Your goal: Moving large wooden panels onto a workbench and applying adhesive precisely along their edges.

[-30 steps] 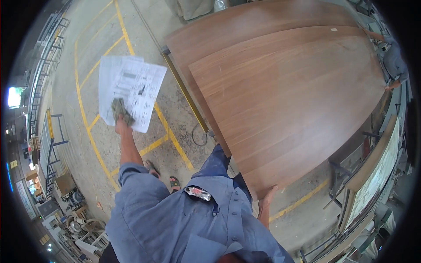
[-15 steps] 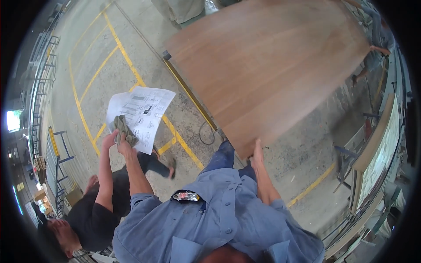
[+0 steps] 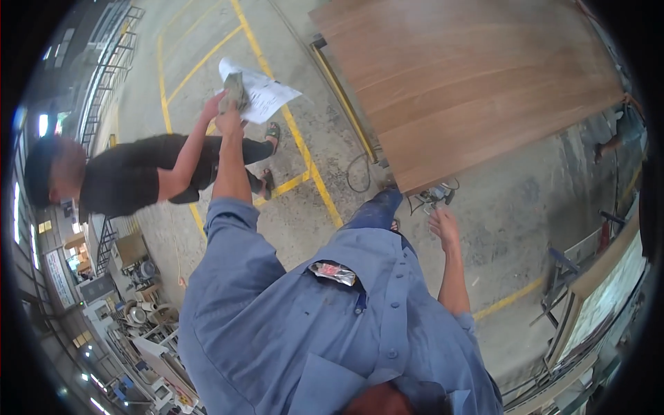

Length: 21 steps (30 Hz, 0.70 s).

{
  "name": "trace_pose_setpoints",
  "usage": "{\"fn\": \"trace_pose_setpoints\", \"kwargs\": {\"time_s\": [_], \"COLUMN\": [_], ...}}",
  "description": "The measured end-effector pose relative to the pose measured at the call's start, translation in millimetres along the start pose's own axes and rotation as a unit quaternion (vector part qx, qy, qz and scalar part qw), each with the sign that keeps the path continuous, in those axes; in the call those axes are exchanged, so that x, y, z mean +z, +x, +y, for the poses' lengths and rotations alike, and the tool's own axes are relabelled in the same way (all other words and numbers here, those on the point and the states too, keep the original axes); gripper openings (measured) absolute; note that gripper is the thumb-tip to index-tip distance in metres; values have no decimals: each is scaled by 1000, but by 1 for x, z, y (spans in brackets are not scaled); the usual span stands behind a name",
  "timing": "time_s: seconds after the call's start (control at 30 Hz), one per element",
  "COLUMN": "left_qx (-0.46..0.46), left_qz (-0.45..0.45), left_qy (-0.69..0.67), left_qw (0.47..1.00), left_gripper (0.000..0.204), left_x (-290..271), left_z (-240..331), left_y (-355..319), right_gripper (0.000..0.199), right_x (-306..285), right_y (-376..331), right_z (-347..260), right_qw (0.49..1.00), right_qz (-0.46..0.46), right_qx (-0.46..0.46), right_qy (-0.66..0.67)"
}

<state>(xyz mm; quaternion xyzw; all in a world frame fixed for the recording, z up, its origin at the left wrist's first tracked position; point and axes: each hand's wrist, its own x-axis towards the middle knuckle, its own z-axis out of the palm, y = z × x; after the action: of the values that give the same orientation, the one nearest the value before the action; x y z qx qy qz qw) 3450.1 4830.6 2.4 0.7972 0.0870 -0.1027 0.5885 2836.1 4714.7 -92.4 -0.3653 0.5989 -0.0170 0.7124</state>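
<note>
Clenched on a grey-green cloth (image 3: 234, 92) and paper sheets (image 3: 261, 97), the left hand (image 3: 228, 121) meets a co-worker's hand (image 3: 211, 107) alongside; the right hand (image 3: 444, 227) hangs released.

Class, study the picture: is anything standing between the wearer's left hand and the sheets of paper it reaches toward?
Nothing visible does. The left hand is already on the sheets of paper, together with a greyish cloth or glove. A co-worker's hand also meets the paper from the left side. The right hand hangs free, empty.
</note>
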Motion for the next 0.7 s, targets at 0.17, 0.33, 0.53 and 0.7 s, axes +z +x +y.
{"fn": "trace_pose_setpoints", "kwargs": {"time_s": [0.17,0.33,0.53,0.7], "left_qx": [65,96,126,156], "left_qz": [-193,-285,-490,-554], "left_qy": [187,189,412,499], "left_qw": [961,935,758,648], "left_gripper": [34,33,14,36], "left_x": [12,6,-30,-55], "left_z": [16,-6,-110,-184], "left_y": [-17,-102,-134,-187], "right_gripper": [41,36,30,26], "right_x": [-23,-27,16,60], "right_y": [-38,-95,-128,-126], "right_z": [88,184,272,320], "right_qw": [996,983,971,958], "right_qz": [79,154,190,266], "right_qx": [24,51,101,102], "right_qy": [20,80,104,32]}}
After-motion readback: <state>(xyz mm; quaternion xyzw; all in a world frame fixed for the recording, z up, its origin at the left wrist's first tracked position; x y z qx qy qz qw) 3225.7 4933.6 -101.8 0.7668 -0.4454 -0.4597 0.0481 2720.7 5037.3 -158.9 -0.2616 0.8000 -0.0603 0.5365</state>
